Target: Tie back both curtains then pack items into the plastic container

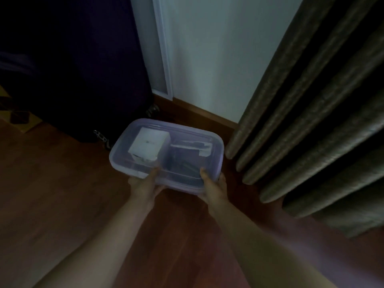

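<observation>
A clear plastic container (133,129) with its lid on is held above the wooden floor. Through the lid I see a white box (148,144) on the left and dark items (185,161) on the right. My left hand (145,185) grips the near left edge, thumb on the lid. My right hand (214,187) grips the near right edge the same way, fingers under the base. A grey-brown curtain (311,121) hangs in folds at the right, its hem close to the floor.
A dark suitcase (72,69) on wheels stands at the left against a white wall (218,59) with a wooden skirting. Reddish wooden floor (62,194) spreads below. The room is dim.
</observation>
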### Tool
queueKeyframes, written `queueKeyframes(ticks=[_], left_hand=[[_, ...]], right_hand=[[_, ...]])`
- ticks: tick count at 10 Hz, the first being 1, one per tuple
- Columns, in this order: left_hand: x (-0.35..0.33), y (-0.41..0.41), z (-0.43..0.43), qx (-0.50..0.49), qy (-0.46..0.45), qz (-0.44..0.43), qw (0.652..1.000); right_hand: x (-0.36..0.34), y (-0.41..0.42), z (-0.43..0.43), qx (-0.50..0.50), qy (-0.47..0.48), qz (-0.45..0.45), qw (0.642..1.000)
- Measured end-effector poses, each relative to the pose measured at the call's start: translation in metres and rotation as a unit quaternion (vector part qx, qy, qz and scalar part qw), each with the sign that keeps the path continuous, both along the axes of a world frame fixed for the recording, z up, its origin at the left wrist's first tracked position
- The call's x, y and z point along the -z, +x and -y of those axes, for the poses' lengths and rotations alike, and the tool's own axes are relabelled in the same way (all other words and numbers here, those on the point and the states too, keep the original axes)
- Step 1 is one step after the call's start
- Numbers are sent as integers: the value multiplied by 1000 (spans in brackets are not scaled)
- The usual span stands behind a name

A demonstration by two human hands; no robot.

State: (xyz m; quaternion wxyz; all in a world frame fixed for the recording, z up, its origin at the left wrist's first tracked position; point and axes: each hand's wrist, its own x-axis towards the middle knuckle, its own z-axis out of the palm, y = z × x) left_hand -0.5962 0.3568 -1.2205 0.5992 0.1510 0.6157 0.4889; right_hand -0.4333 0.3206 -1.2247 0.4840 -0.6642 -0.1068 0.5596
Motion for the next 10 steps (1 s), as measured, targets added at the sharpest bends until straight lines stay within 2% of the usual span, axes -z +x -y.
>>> queueKeyframes(ticks=[1, 2, 3, 4, 6, 7, 8, 9, 10], left_hand=[[6, 5, -9, -27, 16, -40, 999], [16, 13, -25, -26, 13, -54, 998], [21, 16, -34, -2, 11, -71, 997], [23, 18, -48, 43, 32, -78, 995], [19, 21, -71, 98, 22, -38, 994], [15, 23, -75, 121, 8, -53, 991], [4, 24, -69, 132, -36, -180, 974], [-19, 25, -54, 153, -49, -255, 954], [-82, 12, -29, 154, -44, -314, 936]], right_hand=[[7, -1, -3, -37, 42, 4, 998], [17, -9, -9, -38, 58, 79, 994], [23, -11, -14, 1, 59, 95, 994], [22, -13, -19, 2, 60, 125, 990], [19, -9, -33, -5, 58, 142, 988], [20, -11, -34, -21, 39, 157, 987], [10, -7, -38, -56, -13, 173, 983], [-6, -8, -36, -103, -87, 187, 973], [-69, -23, -10, -163, -104, 185, 964]])
